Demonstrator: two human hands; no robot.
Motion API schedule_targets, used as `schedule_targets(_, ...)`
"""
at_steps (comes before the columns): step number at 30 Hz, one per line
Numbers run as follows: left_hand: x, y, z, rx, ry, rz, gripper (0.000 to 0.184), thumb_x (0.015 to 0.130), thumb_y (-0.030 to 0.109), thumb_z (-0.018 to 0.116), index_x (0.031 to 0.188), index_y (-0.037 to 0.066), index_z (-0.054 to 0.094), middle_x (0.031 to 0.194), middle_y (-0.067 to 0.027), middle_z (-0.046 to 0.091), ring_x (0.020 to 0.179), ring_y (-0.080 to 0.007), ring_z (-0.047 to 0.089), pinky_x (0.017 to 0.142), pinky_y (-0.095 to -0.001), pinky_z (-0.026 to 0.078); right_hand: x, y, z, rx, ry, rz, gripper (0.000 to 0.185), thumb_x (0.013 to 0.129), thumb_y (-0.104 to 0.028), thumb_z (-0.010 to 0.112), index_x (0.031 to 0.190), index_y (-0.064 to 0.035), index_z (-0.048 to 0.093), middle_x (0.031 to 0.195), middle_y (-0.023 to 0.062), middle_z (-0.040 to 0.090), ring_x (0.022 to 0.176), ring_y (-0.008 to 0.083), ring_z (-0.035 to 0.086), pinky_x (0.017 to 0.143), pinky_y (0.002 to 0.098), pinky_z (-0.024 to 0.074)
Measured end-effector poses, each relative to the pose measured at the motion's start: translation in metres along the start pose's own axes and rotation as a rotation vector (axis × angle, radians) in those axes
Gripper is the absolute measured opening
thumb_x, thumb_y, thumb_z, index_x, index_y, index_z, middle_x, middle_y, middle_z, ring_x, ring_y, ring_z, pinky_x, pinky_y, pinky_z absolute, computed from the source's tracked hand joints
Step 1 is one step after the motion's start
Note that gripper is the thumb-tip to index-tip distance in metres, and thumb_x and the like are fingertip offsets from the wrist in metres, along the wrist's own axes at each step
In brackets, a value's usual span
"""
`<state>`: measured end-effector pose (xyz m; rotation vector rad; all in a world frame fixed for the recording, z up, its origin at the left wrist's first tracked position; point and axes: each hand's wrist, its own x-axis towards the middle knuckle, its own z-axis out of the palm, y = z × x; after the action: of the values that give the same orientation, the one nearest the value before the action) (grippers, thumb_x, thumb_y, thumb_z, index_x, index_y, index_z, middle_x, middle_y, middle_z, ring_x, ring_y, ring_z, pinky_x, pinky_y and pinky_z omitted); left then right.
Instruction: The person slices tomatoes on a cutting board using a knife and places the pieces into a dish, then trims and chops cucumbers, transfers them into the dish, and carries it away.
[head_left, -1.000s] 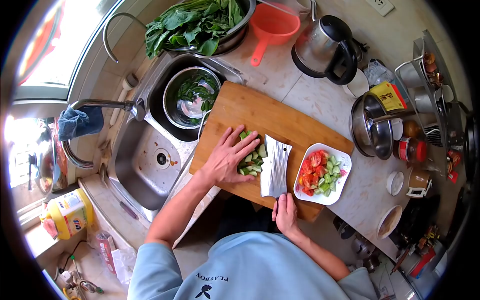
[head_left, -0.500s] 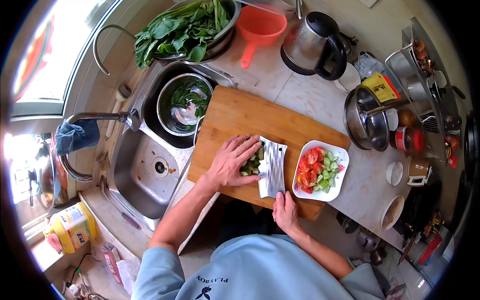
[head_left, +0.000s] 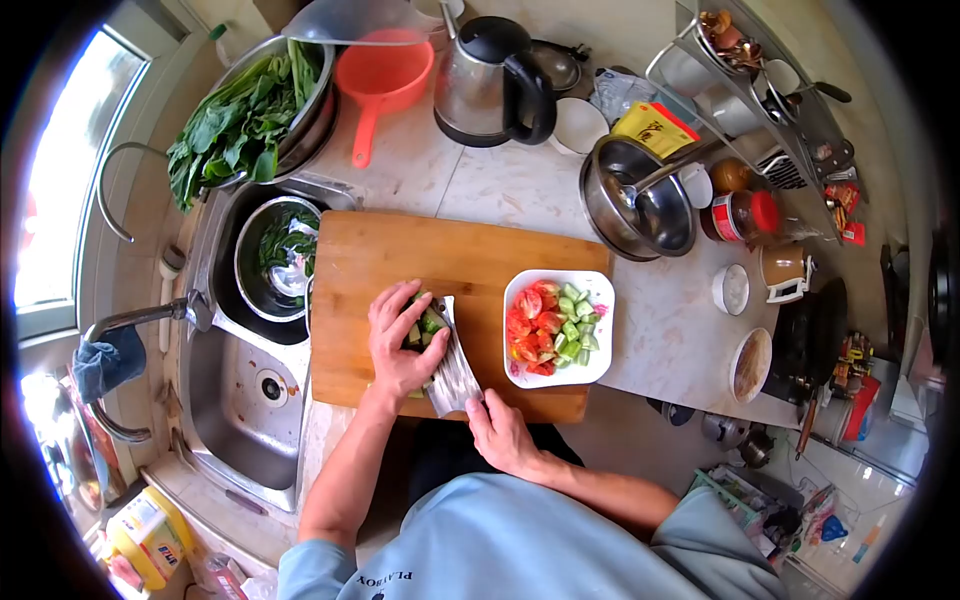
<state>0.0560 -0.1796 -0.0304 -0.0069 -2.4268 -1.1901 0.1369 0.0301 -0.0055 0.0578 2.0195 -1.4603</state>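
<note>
My left hand point(head_left: 400, 345) is curled over a heap of cut green cucumber pieces point(head_left: 428, 325) on the wooden cutting board point(head_left: 400, 245), its fingers partly covering them. Against the pieces' right side lies the broad metal blade of a cleaver point(head_left: 456, 375), slanting toward the board's near edge. My right hand point(head_left: 503, 435) grips the cleaver at its near end, and its handle is hidden in the fingers. To the right on the board stands a white square bowl point(head_left: 597, 372), with tomato chunks point(head_left: 535, 325) on its left side and cucumber chunks point(head_left: 577, 322) on its right.
Left of the board is a double sink point(head_left: 215, 400) with a metal bowl of greens point(head_left: 250, 265) in it. Behind are leafy vegetables point(head_left: 240, 120), a red strainer point(head_left: 385, 75) and a kettle point(head_left: 470, 95). Steel bowls point(head_left: 597, 205) and a red-lidded jar point(head_left: 735, 217) stand at the right.
The view has turned and shifted. Both hands and the cleaver have moved left over the board, away from the white bowl. The blade now slants and shows a narrower face.
</note>
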Motion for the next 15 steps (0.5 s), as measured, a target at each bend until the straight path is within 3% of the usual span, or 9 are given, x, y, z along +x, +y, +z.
schedule_targets(1,0.005,0.01,0.002,-0.012,-0.006,0.012,0.052,0.069,0.012,0.086,0.12,0.002,0.076,0.134,-0.0174,0.069,0.127,-0.0405,0.062,0.11,-0.0514,0.049,-0.004,-0.003,-0.004,-0.001,0.007,-0.022,0.041,0.113,-0.037,0.054,0.096,-0.0006,0.052,0.073,0.0276,0.06,0.07,0.0522,0.06,0.061,0.0531,0.0454)
schedule_targets(2,0.009,0.02,0.004,-0.023,-0.009,0.025,0.052,0.069,0.012,0.086,0.119,0.002,0.076,0.134,-0.0174,0.07,0.127,-0.0409,0.062,0.11,-0.0517,0.049,-0.01,-0.007,-0.013,0.022,0.002,0.013,0.04,0.112,-0.037,0.055,0.094,-0.0015,0.052,0.07,0.0237,0.059,0.065,0.0463,0.061,0.06,0.0505,0.0462)
schedule_targets(5,0.016,0.051,0.027,-0.073,-0.011,0.101,0.056,0.069,0.016,0.09,0.122,0.006,0.076,0.137,-0.016,0.068,0.129,-0.0408,0.06,0.109,-0.0524,0.05,-0.034,-0.013,-0.046,0.047,0.038,-0.011,0.033,0.115,-0.033,0.052,0.096,-0.0065,0.047,0.066,0.001,0.053,0.053,0.0101,0.052,0.047,0.0298,0.0433)
schedule_targets(7,0.017,0.077,0.051,-0.152,-0.062,0.115,0.058,0.07,0.017,0.09,0.124,0.006,0.075,0.139,-0.0157,0.067,0.131,-0.0406,0.059,0.11,-0.0526,0.048,-0.053,0.0,-0.071,0.096,0.064,0.085,0.027,0.116,-0.029,0.049,0.099,-0.0083,0.046,0.07,0.001,0.052,0.051,0.009,0.049,0.045,0.0274,0.0421)
schedule_targets(9,0.021,0.102,0.08,-0.277,-0.097,0.149,0.058,0.071,0.017,0.09,0.125,0.006,0.075,0.14,-0.0156,0.066,0.132,-0.04,0.058,0.112,-0.0528,0.046,-0.071,-0.016,-0.099,0.244,0.164,0.228,0.036,0.114,-0.035,0.054,0.092,-0.0059,0.05,0.065,0.0057,0.06,0.053,0.0167,0.061,0.048,0.0355,0.0479)
schedule_targets(15,0.023,0.135,0.138,-0.112,-0.254,0.138,0.046,0.08,0.018,0.082,0.123,0.004,0.074,0.138,-0.0167,0.066,0.131,-0.0393,0.057,0.112,-0.0523,0.045,-0.087,-0.014,-0.137,0.11,0.332,0.131,0.03,0.115,-0.027,0.05,0.094,-0.0061,0.047,0.063,0.0015,0.055,0.049,0.0102,0.055,0.043,0.0282,0.0448)
